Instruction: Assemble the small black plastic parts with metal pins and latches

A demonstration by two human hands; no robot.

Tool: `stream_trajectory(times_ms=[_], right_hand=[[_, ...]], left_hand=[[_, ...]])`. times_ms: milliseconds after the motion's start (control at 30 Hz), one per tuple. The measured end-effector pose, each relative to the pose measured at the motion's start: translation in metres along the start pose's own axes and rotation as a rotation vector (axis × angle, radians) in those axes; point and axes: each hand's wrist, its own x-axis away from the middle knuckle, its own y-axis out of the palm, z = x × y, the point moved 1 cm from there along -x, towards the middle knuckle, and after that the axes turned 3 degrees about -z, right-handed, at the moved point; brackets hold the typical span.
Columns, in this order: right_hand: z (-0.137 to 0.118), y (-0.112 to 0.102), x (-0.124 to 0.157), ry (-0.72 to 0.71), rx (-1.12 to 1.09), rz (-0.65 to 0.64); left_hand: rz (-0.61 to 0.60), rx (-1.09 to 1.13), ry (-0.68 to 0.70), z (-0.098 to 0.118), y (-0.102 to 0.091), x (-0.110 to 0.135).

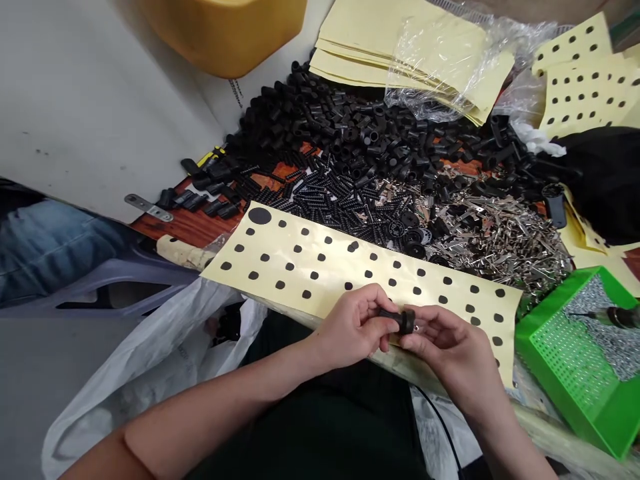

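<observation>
Close to the table's front edge, my left hand (357,327) is closed around the stem of a small black plastic part (407,321). This part has a wider round collar, which points right. My right hand (450,347) pinches the collar end between thumb and fingers. A tiny shiny spot shows there, too small to name. Under and behind both hands lies a pale yellow sheet (335,272) with rows of dark holes or spots and one larger dark circle at its left end.
Behind the sheet are heaps of black plastic fittings (340,127), dark ribbed rods (325,197) and small metal pieces (510,227). A green basket (565,373) at right holds small metal bits and a screwdriver-like tool (623,317). Yellow sheets (365,33) lie stacked behind, partly under clear plastic (435,60).
</observation>
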Motion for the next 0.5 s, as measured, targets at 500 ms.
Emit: stream_trajectory(times_ms=[500], right_hand=[[0.0024,0.0036,0.0023,-0.375,0.339,0.129]], left_hand=[[0.013,-0.030,0.016,0.0005,0.0012,0.0018]])
